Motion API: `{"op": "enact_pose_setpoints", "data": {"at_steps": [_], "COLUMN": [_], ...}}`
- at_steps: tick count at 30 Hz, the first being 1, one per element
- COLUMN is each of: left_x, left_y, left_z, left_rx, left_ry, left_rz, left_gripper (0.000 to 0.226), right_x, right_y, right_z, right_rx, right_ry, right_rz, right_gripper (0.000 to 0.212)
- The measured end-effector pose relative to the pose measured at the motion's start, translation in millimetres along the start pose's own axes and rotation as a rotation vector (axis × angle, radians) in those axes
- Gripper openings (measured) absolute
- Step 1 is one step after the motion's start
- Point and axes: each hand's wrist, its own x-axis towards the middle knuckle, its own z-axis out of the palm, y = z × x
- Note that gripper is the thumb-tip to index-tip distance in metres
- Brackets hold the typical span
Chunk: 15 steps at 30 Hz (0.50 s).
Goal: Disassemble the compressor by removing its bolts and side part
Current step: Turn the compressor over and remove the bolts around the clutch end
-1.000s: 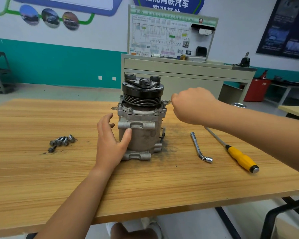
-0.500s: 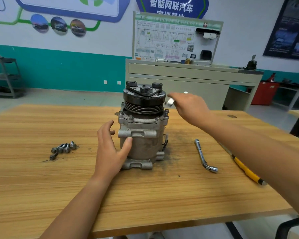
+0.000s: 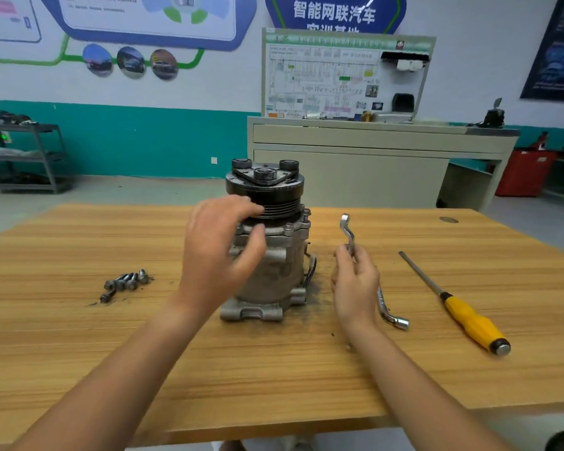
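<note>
Compressor stands upright near the middle of the wooden surface. Its long axis is vertical, with the black grooved pulley on top and the grey cast foot down on the wood. Dark grime is smeared on the surface around its base.

Left hand is in front of the compressor's upper half, fingers spread and loosely curved, gripping nothing. The fingertips reach the pulley grooves and the thumb is over the flange below. Motion blur, so cannot tell if they actually touch.

Right hand is just right of the compressor and apart from it. Thumb and fingers pinch the lower shank of a spanner. The spanner's long axis is near upright, its head sticks up above the fingers, and it tilts slightly toward the compressor. The head sits level with the flange but beside it, not on it.

A flange bolt is still seated on the compressor's right shoulder, between the left fingertips and the spanner head.

Loose bolts lie in a small pile well left of the left fingers. An L-shaped socket wrench lies just right of the right hand, partly hidden behind it, socket end nearer the person. Further right of the right fingers lies a screwdriver, diagonal on the surface, yellow handle toward the person and blade pointing away and left.
</note>
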Motion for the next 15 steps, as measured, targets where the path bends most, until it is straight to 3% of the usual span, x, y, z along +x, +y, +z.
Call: {"op": "enact_pose_setpoints", "data": {"at_steps": [3,8,11,15], "left_x": [49,85,91,102], "left_y": [12,0,-3,-4], "left_z": [2,28,39,46], "left_rx": [0.107,0.467,0.539,0.504], "left_ry": [-0.2,-0.84,-0.962,-1.067], "left_rz": [0.165,0.364,0.429,0.324], "left_gripper": [0.019,0.03,0.029,0.023], "right_x": [-7,-14,-14,-14], "right_y": [2,17,21,19], "right_z": [1,-15,-20,-20], "right_rx": [0.017,0.036,0.035,0.035], "right_ry": [-0.052,0.018,0.063,0.068], "right_rz": [-0.056,0.041,0.088,0.113], "right_gripper": [0.022,0.028,0.029,0.029]}}
